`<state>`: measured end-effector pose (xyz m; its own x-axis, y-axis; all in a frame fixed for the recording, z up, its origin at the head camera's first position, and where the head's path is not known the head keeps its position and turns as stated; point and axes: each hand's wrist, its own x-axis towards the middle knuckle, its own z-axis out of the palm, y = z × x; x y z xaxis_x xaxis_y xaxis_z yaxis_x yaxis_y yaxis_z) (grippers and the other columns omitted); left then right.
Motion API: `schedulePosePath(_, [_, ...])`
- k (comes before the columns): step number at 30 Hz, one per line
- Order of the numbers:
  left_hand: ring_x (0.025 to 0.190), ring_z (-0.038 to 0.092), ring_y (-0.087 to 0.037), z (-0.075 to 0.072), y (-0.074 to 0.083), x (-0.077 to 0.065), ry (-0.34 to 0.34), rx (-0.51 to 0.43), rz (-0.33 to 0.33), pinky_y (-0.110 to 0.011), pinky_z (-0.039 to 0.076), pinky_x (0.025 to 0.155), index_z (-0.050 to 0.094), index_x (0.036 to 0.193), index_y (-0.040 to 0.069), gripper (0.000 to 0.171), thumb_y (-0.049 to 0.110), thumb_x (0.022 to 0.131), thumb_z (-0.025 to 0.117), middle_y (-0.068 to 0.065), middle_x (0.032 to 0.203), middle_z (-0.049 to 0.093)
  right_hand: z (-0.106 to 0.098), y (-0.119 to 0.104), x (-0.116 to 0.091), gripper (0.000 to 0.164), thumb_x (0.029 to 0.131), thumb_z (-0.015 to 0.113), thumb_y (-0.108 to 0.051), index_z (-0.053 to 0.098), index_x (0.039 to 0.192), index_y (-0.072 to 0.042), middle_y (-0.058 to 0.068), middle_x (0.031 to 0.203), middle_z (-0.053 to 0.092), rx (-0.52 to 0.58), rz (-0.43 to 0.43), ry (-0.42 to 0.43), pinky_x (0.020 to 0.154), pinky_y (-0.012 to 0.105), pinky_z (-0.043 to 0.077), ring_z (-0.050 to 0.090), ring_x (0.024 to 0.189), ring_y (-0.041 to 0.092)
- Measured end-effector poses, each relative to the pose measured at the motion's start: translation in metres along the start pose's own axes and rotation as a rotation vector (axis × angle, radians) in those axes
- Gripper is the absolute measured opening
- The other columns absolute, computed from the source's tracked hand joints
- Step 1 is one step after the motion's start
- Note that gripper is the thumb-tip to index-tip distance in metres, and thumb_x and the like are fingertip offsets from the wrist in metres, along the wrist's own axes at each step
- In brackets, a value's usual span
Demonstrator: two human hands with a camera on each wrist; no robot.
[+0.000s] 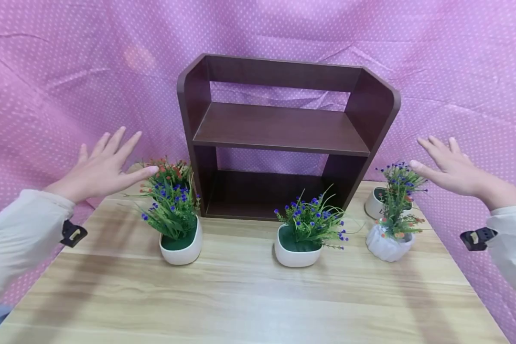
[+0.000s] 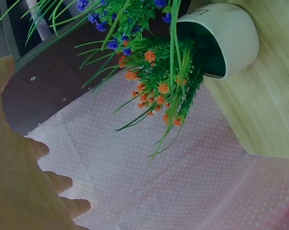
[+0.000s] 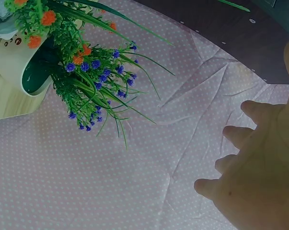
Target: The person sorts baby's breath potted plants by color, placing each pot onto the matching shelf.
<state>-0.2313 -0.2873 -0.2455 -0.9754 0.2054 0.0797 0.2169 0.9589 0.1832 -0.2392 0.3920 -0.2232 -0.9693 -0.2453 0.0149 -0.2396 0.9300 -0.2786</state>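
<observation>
Pink dotted cloth (image 1: 69, 91) behind wooden surface (image 1: 241, 301). Left hand (image 1: 105, 169) near left-side flowers (image 1: 174, 210), right hand (image 1: 456, 172) near right-side pots (image 1: 387, 246), dark shelf (image 1: 279, 126) between; fingers spread on both.

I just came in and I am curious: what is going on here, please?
A person's left grip and right grip hang in the air, holding nothing. The left is near a pair of potted plants, the right near another pair. A fifth plant stands before the dark shelf. All five are on the table.
</observation>
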Motion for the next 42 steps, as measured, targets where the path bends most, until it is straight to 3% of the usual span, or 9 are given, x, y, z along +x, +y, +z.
schedulePosePath(8, [0.141,-0.015,-0.047,0.0,0.004,0.007,0.042,-0.074,0.022,-0.077,-0.015,0.098,-0.006,0.154,0.024,0.091,0.065,0.091,0.046,-0.013,0.158,-0.019,0.002,-0.001,-0.003,0.071,0.102,0.035,-0.037,-0.003,0.153,-0.006,0.031,0.153,-0.016,0.059,-0.035,0.022,0.096,0.072,-0.022,-0.034,0.13,0.05])
schedulePosePath(15, [0.143,-0.013,-0.043,-0.002,0.017,0.02,0.097,-0.27,0.071,-0.074,-0.011,0.104,-0.006,0.154,0.028,0.09,0.056,0.092,0.053,-0.01,0.159,-0.015,0.013,-0.008,-0.013,0.065,0.104,0.031,-0.032,-0.004,0.154,-0.007,0.028,0.155,-0.015,0.17,-0.075,0.027,0.098,0.071,-0.022,-0.032,0.134,0.046])
schedulePosePath(23, [0.146,-0.01,-0.03,-0.001,0.03,0.037,0.089,-0.493,0.065,-0.07,-0.001,0.11,-0.007,0.15,0.043,0.09,0.053,0.09,0.059,0.008,0.158,-0.013,0.032,-0.025,-0.028,0.061,0.105,0.031,-0.023,-0.001,0.155,-0.01,0.027,0.156,-0.009,0.289,-0.157,0.027,0.1,0.069,-0.023,-0.029,0.137,0.043])
schedulePosePath(28, [0.147,0.0,-0.031,0.003,0.037,0.049,0.08,-0.604,0.075,-0.063,0.008,0.114,-0.007,0.148,0.048,0.09,0.052,0.089,0.061,0.008,0.159,-0.006,0.047,-0.033,-0.034,0.059,0.105,0.031,-0.016,0.001,0.155,-0.01,0.027,0.156,-0.008,0.343,-0.247,0.028,0.1,0.07,-0.022,-0.025,0.137,0.047])
schedulePosePath(31, [0.147,0.005,-0.029,0.007,0.041,0.056,0.08,-0.677,0.1,-0.056,0.013,0.117,-0.006,0.15,0.044,0.092,0.048,0.089,0.063,0.006,0.16,-0.004,0.056,-0.038,-0.036,0.059,0.104,0.033,-0.013,0.003,0.155,-0.013,0.026,0.157,-0.004,0.377,-0.295,0.031,0.102,0.074,-0.013,-0.016,0.14,0.046])
schedulePosePath(35, [0.147,0.01,-0.026,0.011,0.045,0.063,0.09,-0.771,0.141,-0.048,0.015,0.119,-0.002,0.153,0.036,0.093,0.039,0.09,0.066,0.003,0.161,0.002,0.067,-0.043,-0.04,0.059,0.104,0.035,-0.016,0.007,0.155,-0.023,0.017,0.16,0.002,0.418,-0.293,0.021,0.103,0.077,0.002,-0.003,0.144,0.032])
schedulePosePath(38, [0.146,0.013,-0.026,0.013,0.047,0.066,0.095,-0.818,0.156,-0.048,0.017,0.118,0.003,0.153,0.035,0.091,0.036,0.09,0.067,0.004,0.161,0.007,0.074,-0.046,-0.045,0.059,0.104,0.037,-0.02,0.007,0.155,-0.028,0.012,0.161,0.001,0.441,-0.271,0.01,0.103,0.077,0.004,-0.001,0.144,0.024])
schedulePosePath(42, [0.146,0.016,-0.025,0.015,0.05,0.069,0.092,-0.868,0.163,-0.048,0.02,0.117,0.009,0.152,0.041,0.087,0.033,0.089,0.069,0.006,0.161,0.011,0.082,-0.049,-0.05,0.063,0.103,0.039,-0.015,0.006,0.155,-0.024,0.012,0.161,0.0,0.453,-0.301,0.018,0.103,0.077,0.003,-0.001,0.144,0.019])
